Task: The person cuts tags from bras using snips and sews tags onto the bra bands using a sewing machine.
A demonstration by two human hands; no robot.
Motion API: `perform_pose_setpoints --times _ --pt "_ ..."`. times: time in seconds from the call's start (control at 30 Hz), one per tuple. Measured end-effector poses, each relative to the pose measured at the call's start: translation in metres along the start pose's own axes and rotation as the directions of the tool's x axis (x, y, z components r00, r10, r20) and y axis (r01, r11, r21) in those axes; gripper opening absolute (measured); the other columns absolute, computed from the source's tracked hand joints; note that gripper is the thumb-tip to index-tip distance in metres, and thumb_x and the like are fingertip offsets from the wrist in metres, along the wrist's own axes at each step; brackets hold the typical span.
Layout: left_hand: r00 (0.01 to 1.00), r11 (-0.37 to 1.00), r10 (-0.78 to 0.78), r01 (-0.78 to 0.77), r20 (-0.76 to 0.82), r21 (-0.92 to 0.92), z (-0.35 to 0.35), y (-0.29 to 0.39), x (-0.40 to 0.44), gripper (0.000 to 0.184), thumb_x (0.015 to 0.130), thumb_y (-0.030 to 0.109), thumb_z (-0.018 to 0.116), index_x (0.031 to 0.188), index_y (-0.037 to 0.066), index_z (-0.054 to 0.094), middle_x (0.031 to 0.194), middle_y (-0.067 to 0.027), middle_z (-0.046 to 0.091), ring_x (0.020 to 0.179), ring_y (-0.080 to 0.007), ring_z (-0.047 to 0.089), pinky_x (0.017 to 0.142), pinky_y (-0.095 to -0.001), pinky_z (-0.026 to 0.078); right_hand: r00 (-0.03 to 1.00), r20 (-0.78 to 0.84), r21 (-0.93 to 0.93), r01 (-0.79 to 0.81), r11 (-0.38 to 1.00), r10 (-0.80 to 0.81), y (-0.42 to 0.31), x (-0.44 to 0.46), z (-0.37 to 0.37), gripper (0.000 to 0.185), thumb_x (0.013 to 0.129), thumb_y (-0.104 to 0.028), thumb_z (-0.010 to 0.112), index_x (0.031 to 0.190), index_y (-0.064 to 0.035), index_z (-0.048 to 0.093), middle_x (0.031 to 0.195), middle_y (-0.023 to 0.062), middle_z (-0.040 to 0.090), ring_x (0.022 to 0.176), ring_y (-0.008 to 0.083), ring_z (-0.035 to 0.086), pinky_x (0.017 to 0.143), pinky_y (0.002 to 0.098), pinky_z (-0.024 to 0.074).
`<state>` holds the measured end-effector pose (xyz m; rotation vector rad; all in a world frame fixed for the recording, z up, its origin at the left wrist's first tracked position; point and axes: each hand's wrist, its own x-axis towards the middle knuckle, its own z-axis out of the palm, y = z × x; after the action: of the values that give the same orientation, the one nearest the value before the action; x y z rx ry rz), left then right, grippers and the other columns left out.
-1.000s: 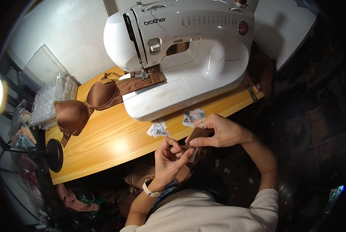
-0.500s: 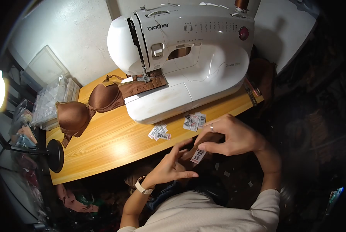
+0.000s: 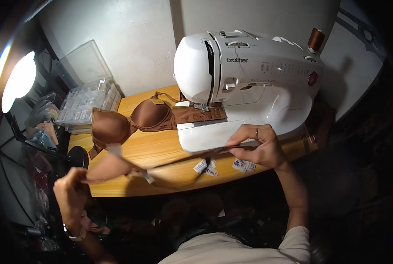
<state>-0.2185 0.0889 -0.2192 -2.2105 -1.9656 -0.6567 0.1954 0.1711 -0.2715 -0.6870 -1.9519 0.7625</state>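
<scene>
Overhead, a person stretches a brown bra (image 3: 110,168), blurred by motion, above the near edge of a wooden table (image 3: 150,141). The left hand (image 3: 70,191), closed with no visible gap, grips the cup end; the right hand (image 3: 259,147) pinches the narrow band between thumb and fingers. The wide hold apparently keeps the garment drawn out lengthwise. A second brown bra (image 3: 150,115) lies beyond, its hook-and-eye band on the bed of a white Brother sewing machine (image 3: 249,92), seemingly laid there to meet the needle, while the table supports its cups. Two clusters of printed labels (image 3: 205,167) sit in front of the machine. Brown thread (image 3: 316,40) tops it; a lit lamp (image 3: 20,81) and clear plastic organizer (image 3: 84,103) stand left, near a pale wall (image 3: 139,44).
</scene>
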Motion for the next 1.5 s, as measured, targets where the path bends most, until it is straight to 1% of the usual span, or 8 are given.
perform_pose_setpoints --times 0.17,0.53,0.7,0.83,1.07,1.2,1.3,1.5 --pt "0.786 0.936 0.198 0.026 -0.585 0.352 0.049 0.003 0.082 0.032 0.071 -0.01 0.055 0.097 0.007 0.064 0.1 -0.0085 0.067 0.089 -0.0237 0.065 0.074 -0.0312 0.052 0.858 -0.001 -0.675 0.378 0.634 -0.513 0.044 0.034 0.03 0.011 0.069 0.0 0.069 0.079 0.0009 0.065 0.086 0.0084 0.066 0.081 0.0227 0.063 0.069 0.0321 0.0517" --pt "0.861 0.913 0.297 -0.382 0.413 0.14 0.161 0.02 0.04 0.054 0.072 -0.002 0.054 0.125 -0.011 0.043 0.136 -0.0265 0.037 0.134 -0.035 0.027 0.113 -0.0435 0.015 0.99 0.09 -0.474 0.137 0.87 -0.107 0.054 0.022 0.019 0.016 0.076 0.001 0.064 0.091 0.0025 0.068 0.099 0.015 0.066 0.097 0.0268 0.061 0.085 0.0346 0.0493" --pt "0.965 0.902 0.249 -0.262 -0.082 -0.343 0.161 0.127 0.006 0.022 0.074 0.005 0.068 0.095 0.005 0.066 0.075 -0.0083 0.055 0.069 -0.0239 0.052 0.06 -0.0353 0.043 0.995 0.061 -0.479 0.101 0.872 -0.082 0.051 0.014 0.02 0.019 0.079 -0.003 0.063 0.097 0.0018 0.067 0.104 0.0147 0.065 0.101 0.0275 0.06 0.089 0.035 0.0471" --pt "0.948 0.809 0.317 -0.267 0.007 -0.523 0.207 0.207 -0.009 0.016 0.082 0.019 0.063 0.095 0.009 0.066 0.068 -0.0078 0.058 0.054 -0.0265 0.06 0.045 -0.0358 0.044 0.996 -0.073 -0.341 0.015 0.94 -0.043 0.011 -0.014 0.011 0.023 0.079 -0.003 0.064 0.101 0.0005 0.066 0.104 0.0125 0.065 0.1 0.0259 0.061 0.084 0.032 0.0494" --pt "0.952 0.849 0.303 -0.256 0.029 -0.462 0.25 0.252 0.005 0.015 0.081 0.013 0.056 0.094 0.011 0.063 0.076 -0.0087 0.062 0.059 -0.0297 0.061 0.049 -0.0398 0.044 0.622 0.738 0.196 -0.571 0.798 0.264 0.027 -0.14 -0.038 0.02 0.085 -0.014 0.063 0.102 -0.003 0.067 0.095 0.0101 0.068 0.091 0.0202 0.064 0.082 0.0303 0.0494" --pt "0.951 0.853 0.304 -0.296 -0.052 -0.43 0.232 0.25 0.0 0.019 0.082 0.014 0.059 0.099 0.012 0.066 0.068 -0.007 0.058 0.055 -0.0256 0.06 0.046 -0.0361 0.042 0.326 0.272 -0.333 -0.851 0.407 0.905 0.161 -0.283 0.004 0.038 0.082 -0.017 0.063 0.118 -0.0056 0.058 0.114 0.0138 0.061 0.108 0.0248 0.056 0.093 0.0368 0.0443" --pt "0.93 0.829 0.352 -0.361 -0.103 -0.427 0.209 0.243 0.0 0.019 0.081 0.014 0.064 0.099 0.01 0.068 0.066 -0.0071 0.059 0.053 -0.0244 0.058 0.047 -0.0343 0.042 0.623 0.087 -0.045 -0.777 0.628 0.777 0.222 -0.345 0.059 0.049 0.079 -0.014 0.061 0.127 -0.0073 0.051 0.127 0.0119 0.054 0.114 0.0274 0.052 0.097 0.0405 0.0418" --pt "0.973 0.348 0.143 0.122 0.181 -0.929 0.178 0.227 -0.015 0.023 0.077 -0.01 0.063 0.097 0.0 0.068 0.084 -0.0094 0.07 0.076 -0.0149 0.067 0.067 -0.024 0.051 0.548 0.049 -0.023 -0.835 0.55 0.835 0.244 -0.392 0.071 0.054 0.077 -0.023 0.064 0.127 -0.0074 0.05 0.125 0.015 0.054 0.115 0.0307 0.051 0.097 0.0413 0.0412"
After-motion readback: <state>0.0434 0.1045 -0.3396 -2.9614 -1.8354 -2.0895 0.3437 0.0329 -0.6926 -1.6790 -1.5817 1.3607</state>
